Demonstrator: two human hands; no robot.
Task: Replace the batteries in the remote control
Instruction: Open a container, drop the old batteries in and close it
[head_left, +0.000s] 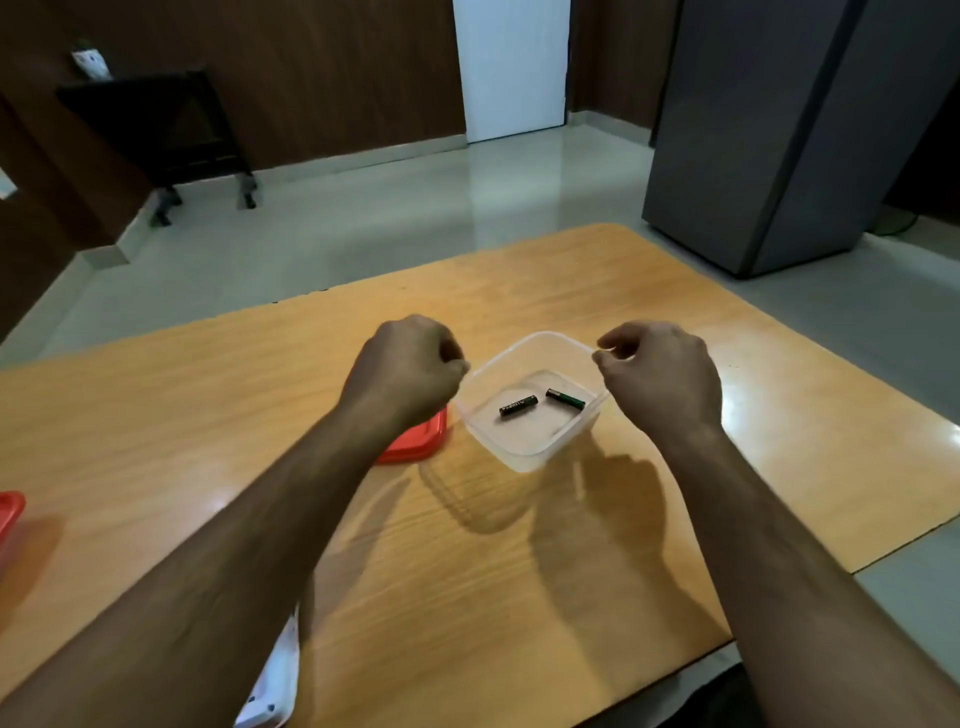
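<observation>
Batteries, two of them, lie apart on the floor of the clear tub (535, 452): one (518, 406) left, one (565, 399) right. My left hand (402, 366) and right hand (662, 374) hover at its rim, fingers curled, apparently holding nothing. I'd steady the tub with one, pinch one cell at a time. What looks like the remote (272, 691) lies on the counter (519, 571) under my left forearm.

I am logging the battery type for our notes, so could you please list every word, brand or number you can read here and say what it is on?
Left battery in the clear container: pale lettering along its side, too blurred to read.
Right battery: no legible print.
White remote control at the near table edge: small marks, too small to read.
Wall fitting at far left: nothing legible.
</observation>
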